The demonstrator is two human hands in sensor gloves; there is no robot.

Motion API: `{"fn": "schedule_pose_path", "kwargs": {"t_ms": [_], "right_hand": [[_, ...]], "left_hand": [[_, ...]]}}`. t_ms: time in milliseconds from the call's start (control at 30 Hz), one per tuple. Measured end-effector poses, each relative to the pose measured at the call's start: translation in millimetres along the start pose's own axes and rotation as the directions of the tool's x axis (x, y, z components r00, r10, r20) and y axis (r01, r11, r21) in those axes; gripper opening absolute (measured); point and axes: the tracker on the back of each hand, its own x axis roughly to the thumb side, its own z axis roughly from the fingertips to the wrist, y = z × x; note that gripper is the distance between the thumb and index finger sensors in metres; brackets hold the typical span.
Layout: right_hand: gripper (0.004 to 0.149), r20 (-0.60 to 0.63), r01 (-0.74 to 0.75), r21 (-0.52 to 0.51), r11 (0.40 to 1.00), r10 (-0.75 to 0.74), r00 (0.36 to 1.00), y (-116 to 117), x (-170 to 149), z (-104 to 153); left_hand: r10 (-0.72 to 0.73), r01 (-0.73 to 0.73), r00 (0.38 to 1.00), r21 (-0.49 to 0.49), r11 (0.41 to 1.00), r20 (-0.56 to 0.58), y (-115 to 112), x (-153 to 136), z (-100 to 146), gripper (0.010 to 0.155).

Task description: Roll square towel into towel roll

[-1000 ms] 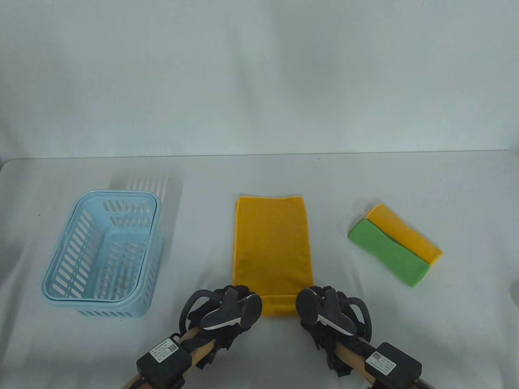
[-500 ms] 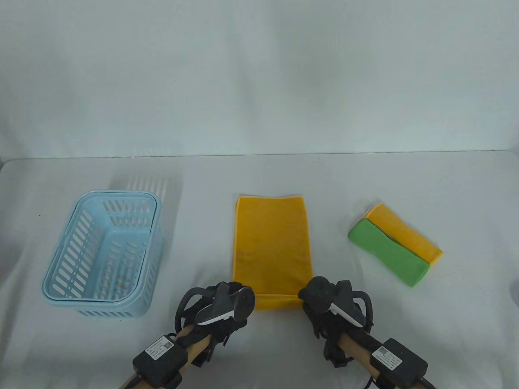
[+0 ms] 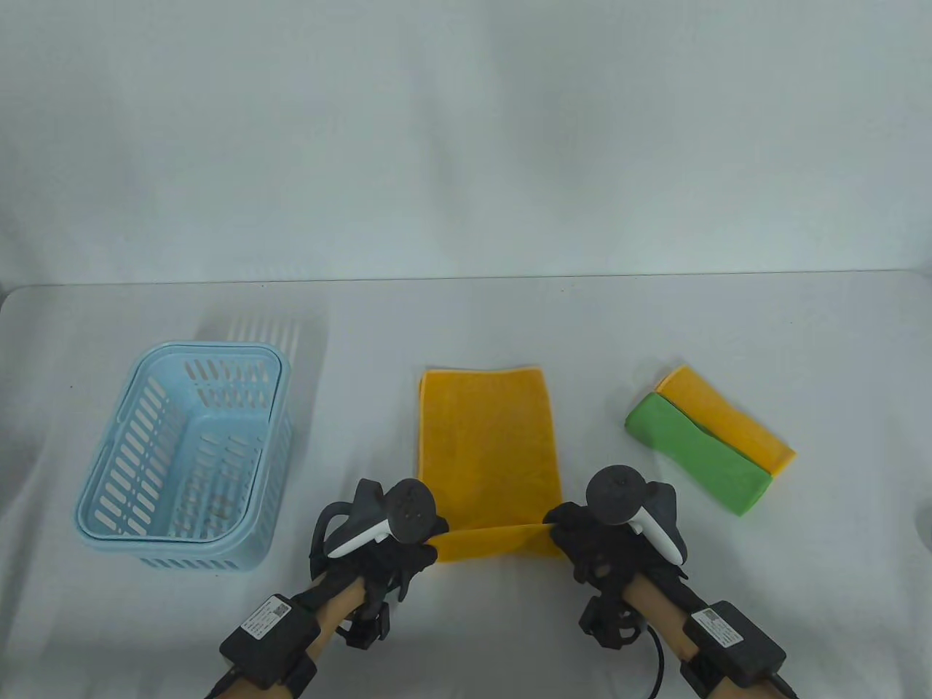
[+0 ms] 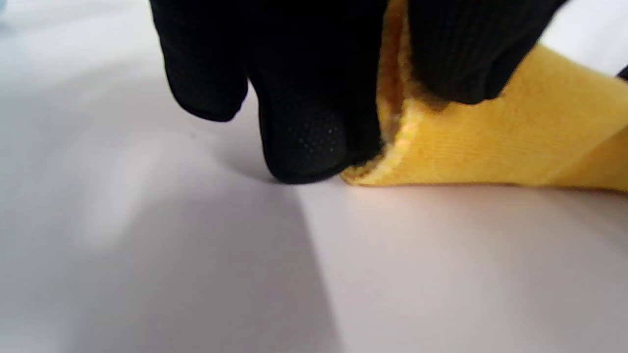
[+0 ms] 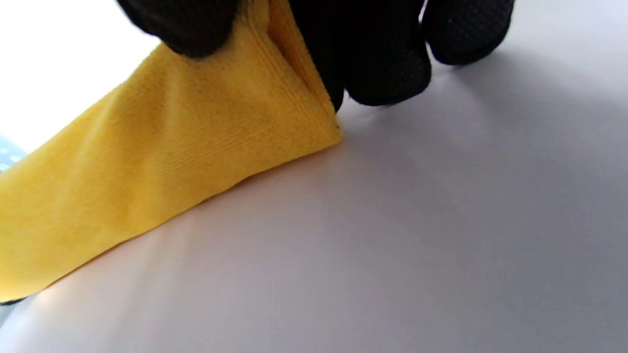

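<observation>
Table view — both hands (image 3: 502,528) pinch the yellow towel's (image 3: 486,437) raised, folded-over near edge.

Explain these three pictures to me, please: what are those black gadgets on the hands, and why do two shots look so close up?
No robot here: a person's left hand and right hand wear black sensor gloves with trackers strapped on their backs. One camera looks down at the white table; the close shots come from a camera on each wrist. Each hand pinches a near corner of the flat yellow cloth towel, lifting that edge. Left stands a light blue slotted plastic basket; right lie a folded green cloth and a folded yellow cloth.
</observation>
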Motion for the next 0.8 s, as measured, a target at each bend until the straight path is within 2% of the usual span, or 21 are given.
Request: {"fn": "schedule_pose_path", "kwargs": {"t_ms": [67,133,267,367,600,800], "right_hand": [[0.045,0.009,-0.007,0.016,1.000,0.007,1.000,0.8,-0.1,0.0],[0.046,0.023,-0.007,0.018,1.000,0.006,1.000,1.2,0.0,-0.2],[0.048,0.019,-0.015,-0.064,0.998,0.017,1.000,0.3,0.4,-0.8],[0.050,0.003,-0.023,-0.103,0.994,0.023,1.000,-0.3,0.1,-1.3],[0.060,-0.011,0.029,-0.139,0.990,-0.031,0.999,-8.1,-5.2,1.5],[0.064,0.028,0.008,-0.213,0.977,-0.002,1.000,-17.4,4.6,13.0]], "left_hand": [[0.042,-0.043,0.999,-0.023,0.999,-0.007,-0.5,-3.2,-0.6,0.054],[0.038,-0.039,0.999,-0.001,0.999,-0.032,-0.2,-5.4,-1.1,0.052],[-0.043,0.047,0.993,0.038,0.998,-0.106,0.1,-6.2,-3.4,0.049],[-0.045,0.051,0.990,0.042,0.998,-0.135,-2.3,-6.8,-5.0,0.050],[-0.034,0.045,0.982,0.056,0.997,-0.184,-1.7,-8.2,-2.5,0.061],[-0.075,0.106,0.974,0.142,0.984,-0.214,9.0,-9.0,5.9,0.068]]}}
